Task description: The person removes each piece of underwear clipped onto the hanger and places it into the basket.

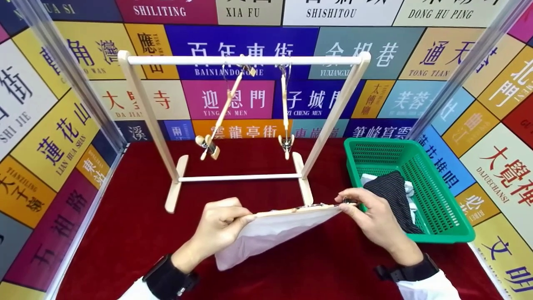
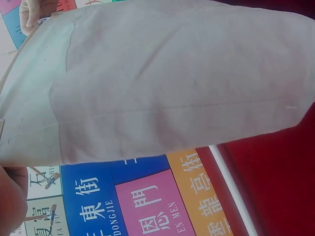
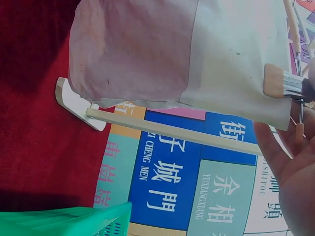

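A wooden clip hanger (image 1: pixel 287 211) is level between both hands, a pale cloth (image 1: pixel 270 237) hanging from it. My left hand (image 1: pixel 225 221) pinches the hanger's left end together with the cloth's corner. At the other end, my right hand (image 1: pixel 370 212) pinches the hanger by its clip. In the right wrist view, that clip's wooden pad (image 3: pixel 273 81) lies on the cloth's edge, with the right hand (image 3: pixel 295 182) beside it. The left wrist view shows the cloth's broad face (image 2: pixel 182 78); the left hand (image 2: pixel 11 201) is partly cut off there.
Behind the hands stands a white-barred wooden rack (image 1: pixel 245 61), with two clip hangers (image 1: pixel 227 104) on its top bar. To the right, a green basket (image 1: pixel 449 208) holds a dark striped cloth (image 1: pixel 391 196) and pale cloth. Red fabric (image 1: pixel 137 250) covers the table; printed panels surround it.
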Available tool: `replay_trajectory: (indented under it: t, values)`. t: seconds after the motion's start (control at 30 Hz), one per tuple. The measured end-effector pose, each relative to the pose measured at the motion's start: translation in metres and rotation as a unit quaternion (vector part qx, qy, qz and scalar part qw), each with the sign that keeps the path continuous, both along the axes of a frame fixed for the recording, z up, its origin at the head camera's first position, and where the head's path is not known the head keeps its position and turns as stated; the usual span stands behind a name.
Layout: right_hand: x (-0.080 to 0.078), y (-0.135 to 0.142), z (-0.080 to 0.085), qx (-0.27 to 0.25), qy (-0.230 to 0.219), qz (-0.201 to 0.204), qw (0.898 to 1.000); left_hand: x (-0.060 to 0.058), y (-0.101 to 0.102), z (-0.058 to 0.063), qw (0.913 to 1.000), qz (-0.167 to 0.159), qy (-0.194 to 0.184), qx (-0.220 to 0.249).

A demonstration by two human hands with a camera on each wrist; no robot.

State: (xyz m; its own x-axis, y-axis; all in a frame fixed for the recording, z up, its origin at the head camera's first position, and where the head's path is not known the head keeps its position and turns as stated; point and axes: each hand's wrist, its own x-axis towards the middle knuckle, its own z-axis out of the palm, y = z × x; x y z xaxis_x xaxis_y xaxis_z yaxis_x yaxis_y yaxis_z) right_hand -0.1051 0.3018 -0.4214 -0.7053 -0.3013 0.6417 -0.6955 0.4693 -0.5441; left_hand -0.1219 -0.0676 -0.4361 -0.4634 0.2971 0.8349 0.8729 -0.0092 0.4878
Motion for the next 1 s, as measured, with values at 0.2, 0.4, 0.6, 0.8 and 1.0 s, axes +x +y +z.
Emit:
replay_trajectory:
  t: [0.2,0.4,0.6,0.8,1.0]
  values:
    - [0.0017,0.0016,0.0040,-0.006,-0.018,-0.002,1.000,-0.0017,0.0026,0.0005,0.9999,-0.008,-0.013,0.003]
    - [0.0017,0.0028,0.0068,-0.001,-0.008,-0.006,1.000,-0.0045,0.0049,-0.0004,0.9998,-0.006,-0.017,0.004]
    - [-0.0005,0.0046,0.0027,-0.001,0.005,-0.006,1.000,-0.0049,0.0067,0.0001,0.9999,-0.007,-0.012,0.005]
    - [-0.0009,0.0058,0.0024,0.005,0.013,-0.007,1.000,-0.0043,0.0078,0.0010,0.9999,-0.009,-0.014,0.003]
    - [0.0004,0.0063,0.0083,0.012,0.000,-0.003,1.000,-0.0052,0.0080,0.0015,0.9999,-0.005,-0.012,0.002]
